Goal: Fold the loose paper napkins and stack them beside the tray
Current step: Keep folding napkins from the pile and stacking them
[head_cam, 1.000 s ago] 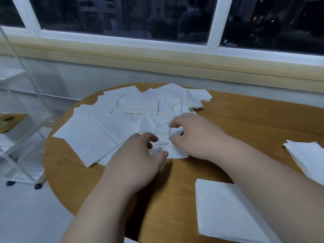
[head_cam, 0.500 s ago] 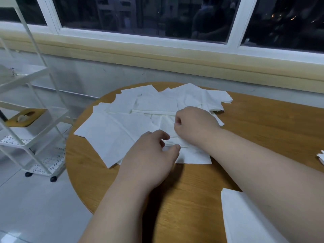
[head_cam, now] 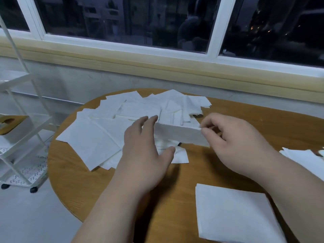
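Raised off the pile (head_cam: pixel 98 137) since earlier: napkin (head_cam: pixel 177 135), long axis left–right at frame centre, right end pinched in right hand (head_cam: pixel 235 142), left hand (head_cam: pixel 142 151) flat-fingered at left end.

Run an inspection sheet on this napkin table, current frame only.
Surface: round wooden table.
Job's things: loose napkins piled at the far left; lifted napkin raised above the pile; folded napkin flat at the near edge; more napkins at the right edge; tray not in view.
Clutter: nothing seen.
Grips: left hand fingers straight, at the lifted napkin's left end; right hand pinches its right end.
Cables: nothing seen.
Surroundings: white wheeled rack on the floor at left; window behind, dark outside.
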{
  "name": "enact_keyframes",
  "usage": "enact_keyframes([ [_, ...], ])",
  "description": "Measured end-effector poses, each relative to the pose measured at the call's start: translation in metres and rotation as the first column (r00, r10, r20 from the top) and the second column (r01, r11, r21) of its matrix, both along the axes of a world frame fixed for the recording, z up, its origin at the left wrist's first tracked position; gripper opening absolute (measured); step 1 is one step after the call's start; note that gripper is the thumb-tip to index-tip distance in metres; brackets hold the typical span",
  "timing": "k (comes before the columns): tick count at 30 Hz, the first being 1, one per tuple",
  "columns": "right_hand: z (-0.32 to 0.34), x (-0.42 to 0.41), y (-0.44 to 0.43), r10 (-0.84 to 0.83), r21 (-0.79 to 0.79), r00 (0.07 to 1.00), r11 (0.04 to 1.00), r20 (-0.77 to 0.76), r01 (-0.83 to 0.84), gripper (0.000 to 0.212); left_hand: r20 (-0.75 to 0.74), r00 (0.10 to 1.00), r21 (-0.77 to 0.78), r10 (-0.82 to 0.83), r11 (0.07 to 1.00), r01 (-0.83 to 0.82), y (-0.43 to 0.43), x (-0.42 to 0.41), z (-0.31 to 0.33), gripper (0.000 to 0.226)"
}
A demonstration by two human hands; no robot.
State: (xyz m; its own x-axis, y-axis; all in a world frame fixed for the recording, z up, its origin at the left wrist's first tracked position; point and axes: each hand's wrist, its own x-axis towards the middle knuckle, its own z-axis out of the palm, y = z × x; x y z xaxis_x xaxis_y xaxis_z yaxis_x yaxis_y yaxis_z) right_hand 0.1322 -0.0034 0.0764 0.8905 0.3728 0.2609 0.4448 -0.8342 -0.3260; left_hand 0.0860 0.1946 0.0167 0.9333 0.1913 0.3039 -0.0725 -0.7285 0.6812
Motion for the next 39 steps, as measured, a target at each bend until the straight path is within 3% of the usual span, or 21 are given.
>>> enact_keyframes([
  [2,0.005,-0.026,-0.02,-0.007,0.111,0.998,0.994,-0.06,0.014,0.013,0.009,0.998,0.009,-0.063,0.998,0.063,-0.009,-0.004,0.004,0.068],
  [4,0.006,-0.049,-0.038,-0.012,0.223,0.995,0.974,-0.1,0.035,0.014,-0.004,0.992,0.002,-0.125,0.992,0.125,-0.019,-0.01,0.008,0.046],
  [7,0.004,-0.074,-0.061,-0.034,0.409,0.987,0.907,-0.16,0.097,0.013,-0.024,0.982,-0.177,-0.186,0.968,0.179,-0.033,-0.022,0.015,0.006],
  [10,0.003,-0.094,-0.075,-0.005,0.639,0.968,0.75,-0.252,0.17,0.011,-0.047,0.953,-0.4,-0.301,0.879,0.258,-0.048,-0.034,0.023,0.007],
  [12,0.0,-0.105,-0.079,0.048,0.715,0.931,0.655,-0.363,0.245,0.027,-0.093,0.923,-0.497,-0.373,0.821,0.282,-0.055,-0.039,0.025,0.01],
  [13,-0.005,-0.109,-0.08,0.057,0.713,0.918,0.65,-0.393,0.265,0.033,-0.129,0.907,-0.525,-0.401,0.804,0.281,-0.058,-0.04,0.024,0.014],
  [15,-0.019,-0.11,-0.086,-0.051,0.629,0.935,0.728,-0.35,0.275,0.028,-0.223,0.868,-0.53,-0.443,0.803,0.273,-0.061,-0.041,0.023,0.019],
  [17,-0.032,-0.109,-0.094,-0.166,0.543,0.931,0.773,-0.325,0.327,0.023,-0.318,0.834,-0.472,-0.451,0.838,0.274,-0.063,-0.043,0.019,0.014],
  [21,-0.048,-0.103,-0.101,-0.232,0.419,0.903,0.825,-0.36,0.379,0.023,-0.392,0.847,-0.324,-0.358,0.916,0.238,-0.066,-0.043,0.013,0.003],
  [24,-0.055,-0.097,-0.102,-0.26,0.334,0.899,0.863,-0.353,0.38,0.026,-0.415,0.85,-0.226,-0.326,0.941,0.251,-0.07,-0.041,0.009,0.005],
  [32,-0.065,-0.087,-0.098,-0.307,0.05,0.913,0.942,-0.27,0.332,0.04,-0.434,0.872,0.115,-0.226,0.946,0.303,-0.073,-0.033,-0.004,0.048],
  [36,-0.066,-0.083,-0.099,-0.323,-0.011,0.925,0.945,-0.199,0.328,0.04,-0.402,0.889,0.137,-0.22,0.946,0.296,-0.07,-0.032,-0.007,0.052],
  [39,-0.062,-0.08,-0.094,-0.322,0.033,0.932,0.943,-0.164,0.331,0.037,-0.384,0.898,0.099,-0.215,0.957,0.272,-0.063,-0.032,-0.003,0.049],
])
